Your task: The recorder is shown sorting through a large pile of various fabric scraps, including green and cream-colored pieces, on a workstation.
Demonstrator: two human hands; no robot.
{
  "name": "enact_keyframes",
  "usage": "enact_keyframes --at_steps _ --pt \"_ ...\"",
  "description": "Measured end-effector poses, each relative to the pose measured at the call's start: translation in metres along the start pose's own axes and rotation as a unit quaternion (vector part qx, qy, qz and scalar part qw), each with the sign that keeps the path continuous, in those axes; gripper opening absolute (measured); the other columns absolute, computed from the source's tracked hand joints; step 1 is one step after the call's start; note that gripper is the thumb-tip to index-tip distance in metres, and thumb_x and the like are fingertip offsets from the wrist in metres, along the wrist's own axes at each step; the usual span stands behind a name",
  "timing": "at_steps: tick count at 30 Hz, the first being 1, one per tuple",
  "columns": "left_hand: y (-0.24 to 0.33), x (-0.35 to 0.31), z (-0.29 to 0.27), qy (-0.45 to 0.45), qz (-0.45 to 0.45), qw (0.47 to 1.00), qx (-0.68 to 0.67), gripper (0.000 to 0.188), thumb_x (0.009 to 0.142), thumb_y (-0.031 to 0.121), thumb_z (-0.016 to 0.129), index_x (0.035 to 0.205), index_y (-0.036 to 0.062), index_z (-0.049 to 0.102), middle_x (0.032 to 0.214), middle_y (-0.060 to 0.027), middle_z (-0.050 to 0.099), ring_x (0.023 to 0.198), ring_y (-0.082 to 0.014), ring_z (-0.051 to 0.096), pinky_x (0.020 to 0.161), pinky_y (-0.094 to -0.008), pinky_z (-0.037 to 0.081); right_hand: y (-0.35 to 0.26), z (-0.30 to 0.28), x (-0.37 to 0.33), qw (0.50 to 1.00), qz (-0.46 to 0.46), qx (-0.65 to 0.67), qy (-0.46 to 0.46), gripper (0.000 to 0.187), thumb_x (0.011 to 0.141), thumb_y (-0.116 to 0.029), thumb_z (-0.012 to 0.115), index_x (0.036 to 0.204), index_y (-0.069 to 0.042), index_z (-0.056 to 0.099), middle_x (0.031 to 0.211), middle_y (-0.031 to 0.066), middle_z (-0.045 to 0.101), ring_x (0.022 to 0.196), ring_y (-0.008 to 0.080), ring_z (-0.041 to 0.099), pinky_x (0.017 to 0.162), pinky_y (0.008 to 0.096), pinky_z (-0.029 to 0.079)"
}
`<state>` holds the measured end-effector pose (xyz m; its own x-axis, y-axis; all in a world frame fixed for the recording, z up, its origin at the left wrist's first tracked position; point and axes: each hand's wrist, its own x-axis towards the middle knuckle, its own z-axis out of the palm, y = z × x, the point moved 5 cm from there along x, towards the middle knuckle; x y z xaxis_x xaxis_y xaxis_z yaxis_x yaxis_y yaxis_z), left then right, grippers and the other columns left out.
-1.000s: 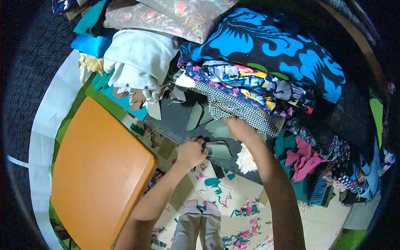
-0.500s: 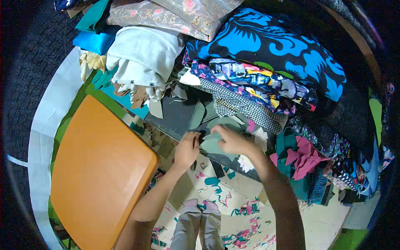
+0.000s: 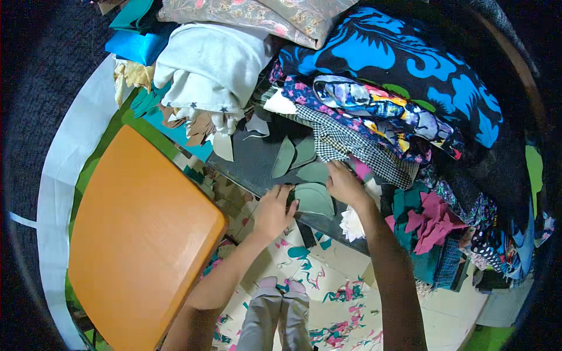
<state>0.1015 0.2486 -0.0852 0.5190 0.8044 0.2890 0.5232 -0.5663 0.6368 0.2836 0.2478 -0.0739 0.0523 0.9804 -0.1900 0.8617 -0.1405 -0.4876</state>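
A half-round grey-green fabric piece (image 3: pixel 314 199), apparently layered, lies on the dark tabletop (image 3: pixel 253 162) in front of me. My left hand (image 3: pixel 274 212) rests at its left edge, fingers bent, with a dark gap between thumb and fingers. Over the right side of the pieces is my right hand (image 3: pixel 346 186), its fingers extended and the thumb apart. Its fingertips are beside another green piece (image 3: pixel 313 171); whether they touch it is unclear. Further back lie two more cut green pieces, one a pointed leaf shape (image 3: pixel 284 157).
Behind are a houndstooth cloth (image 3: pixel 351 146), a blue-and-black printed bundle (image 3: pixel 410 58) and a white cloth pile (image 3: pixel 213 64). An orange chair seat (image 3: pixel 140 245) stands at left. Pink cloth pieces (image 3: pixel 433 216) hang at right. Scraps (image 3: pixel 345 292) litter the floor around my feet.
My right hand has moved right and drawn away from the half-round piece, which now shows flat. The left hand has shifted slightly down, its fingers more spread. The view has shifted a little.
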Motion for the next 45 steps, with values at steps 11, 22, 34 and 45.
enact_keyframes --at_steps 11,22,34,45 --pt "0.0 -0.005 0.011 -0.024 0.004 0.999 0.036 0.035 0.072 0.01 0.062 0.104 0.0005 0.052 0.093 -0.0164 0.055 0.084 -0.0332 0.052 0.075 -0.0392 0.043 0.001 0.003 0.012 0.994 0.013 -0.092 -0.061 0.052 0.069 -0.008 0.061 0.118 -0.003 0.045 0.11 0.0195 0.048 0.106 0.0365 0.044 0.089 0.0424 0.037" --pt "-0.005 -0.004 0.007 -0.032 -0.036 0.999 -0.005 0.029 0.076 0.009 0.057 0.103 -0.0008 0.053 0.094 -0.0177 0.055 0.087 -0.0354 0.053 0.076 -0.0412 0.043 -0.043 -0.063 -0.027 0.992 0.001 0.114 0.047 0.022 0.078 -0.009 0.05 0.098 -0.003 0.058 0.064 0.0125 0.059 0.053 0.0204 0.055 0.053 0.0325 0.044" --pt "-0.005 -0.011 0.003 0.018 -0.056 0.996 -0.064 0.037 0.078 0.011 0.057 0.111 -0.0023 0.048 0.101 -0.0207 0.052 0.095 -0.0381 0.049 0.082 -0.04 0.04 -0.029 0.026 -0.021 0.994 -0.089 0.017 0.056 0.062 0.067 -0.008 0.057 0.126 -0.006 0.039 0.117 0.022 0.04 0.11 0.0393 0.039 0.093 0.0426 0.036" --pt "0.003 -0.008 0.01 -0.13 -0.045 0.989 0.062 0.047 0.062 0.01 0.065 0.105 0.0032 0.045 0.104 -0.019 0.05 0.1 -0.0349 0.048 0.078 -0.043 0.041 -0.04 0.024 -0.05 0.996 -0.028 0.022 -0.08 0.037 0.07 -0.017 0.06 0.104 -0.005 0.05 0.102 0.0175 0.053 0.099 0.034 0.051 0.08 0.0422 0.044"
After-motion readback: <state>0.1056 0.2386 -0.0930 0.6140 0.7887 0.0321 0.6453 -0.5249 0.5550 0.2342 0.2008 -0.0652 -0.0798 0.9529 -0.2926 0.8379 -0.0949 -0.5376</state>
